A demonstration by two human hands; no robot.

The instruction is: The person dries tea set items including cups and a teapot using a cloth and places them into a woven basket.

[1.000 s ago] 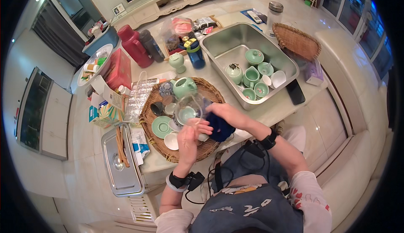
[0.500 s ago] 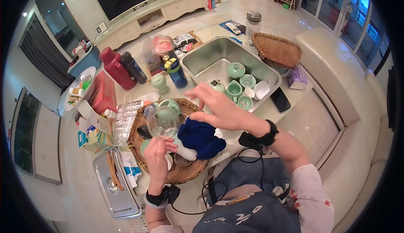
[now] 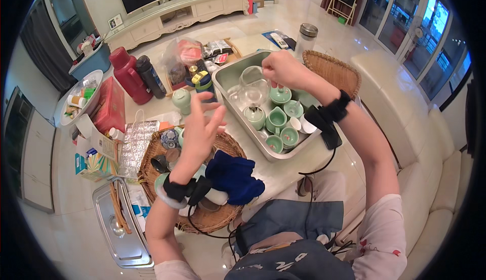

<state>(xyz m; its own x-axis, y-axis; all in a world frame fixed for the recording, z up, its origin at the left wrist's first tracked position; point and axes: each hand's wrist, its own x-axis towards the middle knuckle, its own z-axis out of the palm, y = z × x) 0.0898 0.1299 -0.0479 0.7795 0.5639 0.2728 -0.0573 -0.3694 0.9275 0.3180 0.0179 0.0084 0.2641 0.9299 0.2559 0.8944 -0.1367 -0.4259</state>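
My right hand is closed on a clear glass pitcher, which is in the back left part of a metal basin. In the basin stand several pale green tea cups and pots, among them a lidded bowl, a small pitcher and a round teapot, with small white cups beside them. My left hand is raised over a round wicker tray, its fingers apart and nothing in them. A dark blue cloth lies on the tray, beside more teaware partly hidden by my left arm.
Behind the tray stand a pale green jar, a blue bottle, a black flask and a red thermos. A wicker scoop and a glass jar are beyond the basin. A steel lid holds wooden tongs at left.
The glass pitcher has gone from above the wicker tray, by my left hand, into the basin in my right hand. My left hand has risen with its fingers spread.
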